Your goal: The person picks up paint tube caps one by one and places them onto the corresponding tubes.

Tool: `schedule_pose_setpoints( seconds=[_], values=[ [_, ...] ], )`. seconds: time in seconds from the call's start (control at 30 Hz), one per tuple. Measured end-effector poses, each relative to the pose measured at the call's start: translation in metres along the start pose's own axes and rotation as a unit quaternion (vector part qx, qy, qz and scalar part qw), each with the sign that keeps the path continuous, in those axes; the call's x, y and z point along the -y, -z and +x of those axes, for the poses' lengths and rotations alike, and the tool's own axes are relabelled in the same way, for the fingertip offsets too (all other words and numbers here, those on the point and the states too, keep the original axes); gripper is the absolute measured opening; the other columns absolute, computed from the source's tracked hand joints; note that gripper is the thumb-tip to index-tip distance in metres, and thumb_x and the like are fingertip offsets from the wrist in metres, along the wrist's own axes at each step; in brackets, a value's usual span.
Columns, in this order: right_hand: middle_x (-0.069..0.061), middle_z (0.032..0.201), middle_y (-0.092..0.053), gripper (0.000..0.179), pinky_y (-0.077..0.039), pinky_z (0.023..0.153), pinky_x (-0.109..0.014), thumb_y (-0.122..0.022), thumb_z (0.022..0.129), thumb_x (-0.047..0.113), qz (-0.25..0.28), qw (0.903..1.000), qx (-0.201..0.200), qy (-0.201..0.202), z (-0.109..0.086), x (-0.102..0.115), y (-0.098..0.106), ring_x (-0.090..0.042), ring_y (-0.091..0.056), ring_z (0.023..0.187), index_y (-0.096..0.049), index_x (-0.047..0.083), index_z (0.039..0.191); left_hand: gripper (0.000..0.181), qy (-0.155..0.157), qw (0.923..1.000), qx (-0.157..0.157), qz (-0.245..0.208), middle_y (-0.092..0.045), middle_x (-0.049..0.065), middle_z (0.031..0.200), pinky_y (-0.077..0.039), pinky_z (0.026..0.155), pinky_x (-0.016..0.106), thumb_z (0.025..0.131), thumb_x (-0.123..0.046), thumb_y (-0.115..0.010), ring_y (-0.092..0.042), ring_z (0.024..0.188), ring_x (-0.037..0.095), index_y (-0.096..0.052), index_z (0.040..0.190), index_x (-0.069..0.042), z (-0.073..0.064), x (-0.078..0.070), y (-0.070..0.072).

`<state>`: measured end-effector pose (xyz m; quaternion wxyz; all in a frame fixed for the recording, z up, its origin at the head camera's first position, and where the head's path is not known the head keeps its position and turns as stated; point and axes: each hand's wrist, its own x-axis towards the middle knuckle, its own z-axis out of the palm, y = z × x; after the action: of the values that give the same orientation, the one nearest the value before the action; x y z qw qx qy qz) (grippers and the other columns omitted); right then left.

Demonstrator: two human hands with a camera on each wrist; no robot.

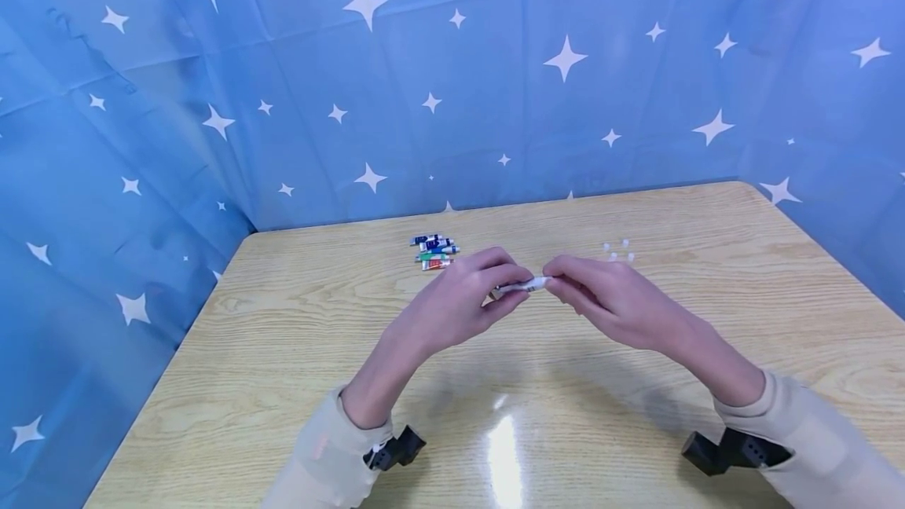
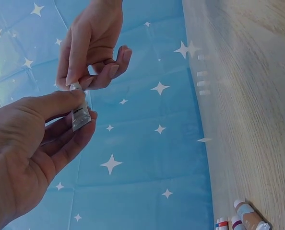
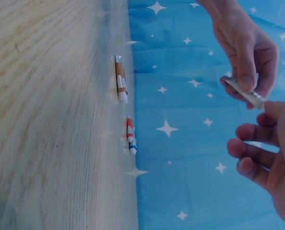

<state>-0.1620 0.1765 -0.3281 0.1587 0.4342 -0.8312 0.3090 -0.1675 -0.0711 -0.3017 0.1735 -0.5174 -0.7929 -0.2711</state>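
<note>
A small white paint tube [image 1: 536,283] is held between both hands over the middle of the table. My left hand [image 1: 459,301] grips its flat crimped end, thumb on one side and fingers on the other, as the left wrist view shows on the silvery tube [image 2: 80,116]. With thumb and fingertips, my right hand [image 1: 622,301] pinches the opposite, narrow end. In the right wrist view the tube [image 3: 243,92] slants between the hands, and the other right fingers are loosely bent away from it. The pinched tip is hidden behind the right fingertips.
Several paint tubes [image 1: 434,244] lie in a row at the back middle of the wooden table [image 1: 297,352], including a brown one [image 3: 122,84]. Several small white caps [image 1: 613,256] are scattered at the back right. A blue star-printed curtain [image 1: 467,61] hangs behind.
</note>
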Motion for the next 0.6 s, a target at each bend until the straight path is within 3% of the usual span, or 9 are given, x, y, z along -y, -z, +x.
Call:
schedule_pose_setpoints(
  seconds=[0.3,0.6],
  values=[
    [0.017,0.079,-0.05,0.02,-0.039,0.053,-0.018,-0.062,0.099,0.002,-0.009,0.9995,-0.03,-0.004,0.002,-0.001,-0.001,0.002,-0.042,0.058,-0.066,0.018,0.111,0.013,0.051,0.9987,0.0,-0.006,-0.069,0.005,0.097,-0.052,0.067,0.018,0.094,-0.008,-0.073,-0.062,0.075,0.012,-0.075,0.105,-0.003,-0.001,0.003,0.004],
    [0.014,0.081,-0.053,0.025,-0.042,0.054,-0.021,-0.059,0.102,0.005,0.006,0.9993,-0.018,-0.031,0.002,0.0,0.003,0.0,-0.043,0.057,-0.066,0.015,0.123,0.013,0.098,0.9944,-0.022,-0.034,-0.067,0.004,0.096,-0.053,0.069,0.019,0.092,-0.005,-0.074,-0.065,0.08,0.013,-0.075,0.105,-0.003,-0.008,0.01,0.011]
  ],
)
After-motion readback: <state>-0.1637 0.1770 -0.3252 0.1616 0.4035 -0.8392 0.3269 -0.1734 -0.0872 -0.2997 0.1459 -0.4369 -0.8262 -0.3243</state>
